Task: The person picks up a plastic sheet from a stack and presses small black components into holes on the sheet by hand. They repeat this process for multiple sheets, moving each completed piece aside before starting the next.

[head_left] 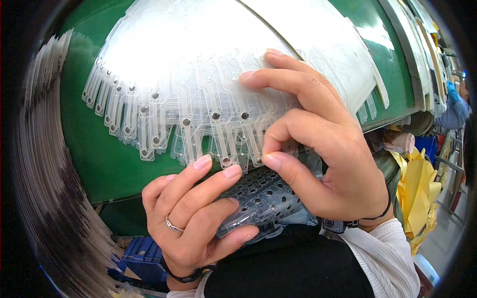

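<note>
At centre, your right hand [340, 154] pinches clear circuit sheets [198, 92], your left hand [191, 213] loosely open lower left, fanning seemingly done, handling unfinished

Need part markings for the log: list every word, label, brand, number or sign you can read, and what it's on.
No text legible enough to quote.
White label on the pinkish cylinder at right: small marks, too small and blurred to read.
Clear film sheets: trace lines and dark dots, no readable lettering.
Black wrist device: no readable marking.
</note>
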Available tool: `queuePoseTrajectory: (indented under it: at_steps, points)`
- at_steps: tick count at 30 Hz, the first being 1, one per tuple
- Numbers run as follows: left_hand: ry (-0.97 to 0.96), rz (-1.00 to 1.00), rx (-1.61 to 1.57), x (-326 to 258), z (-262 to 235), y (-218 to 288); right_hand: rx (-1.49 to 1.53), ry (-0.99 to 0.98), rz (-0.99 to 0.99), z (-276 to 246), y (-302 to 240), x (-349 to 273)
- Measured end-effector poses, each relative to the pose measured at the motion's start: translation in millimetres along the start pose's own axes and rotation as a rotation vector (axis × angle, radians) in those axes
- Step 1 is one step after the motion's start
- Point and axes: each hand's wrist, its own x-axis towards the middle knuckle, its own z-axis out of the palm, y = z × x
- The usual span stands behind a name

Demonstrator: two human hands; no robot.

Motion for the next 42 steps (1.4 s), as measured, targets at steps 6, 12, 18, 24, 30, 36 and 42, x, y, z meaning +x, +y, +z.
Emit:
queuePoseTrajectory:
  at_steps: [6,12,18,24,30,36,42]
  points:
    - [0.001,0.0,-0.003,-1,-1,-1,-0.044,0.006,-0.022,1,0,1]
    - [0.004,-0.002,-0.008,0,-2,-1,-0.08,0.016,-0.022,2,-2,1]
    - [0.008,-0.001,0.0,-1,0,-1,-0.074,0.032,0.008,6,-2,1]
    - [0.009,0.023,0.003,2,-3,-3,-0.176,0.012,0.003,5,-9,4]
    - [0.007,0.006,-0.053,0,-3,1,0.031,0.101,0.172,8,-11,0]
    - [0.091,-0.158,0.043,-12,-29,-5,-0.153,0.008,0.046,1,-6,-5]
    - [-0.049,-0.215,0.065,-6,-25,-4,-0.169,0.004,0.02,0,-4,-5]
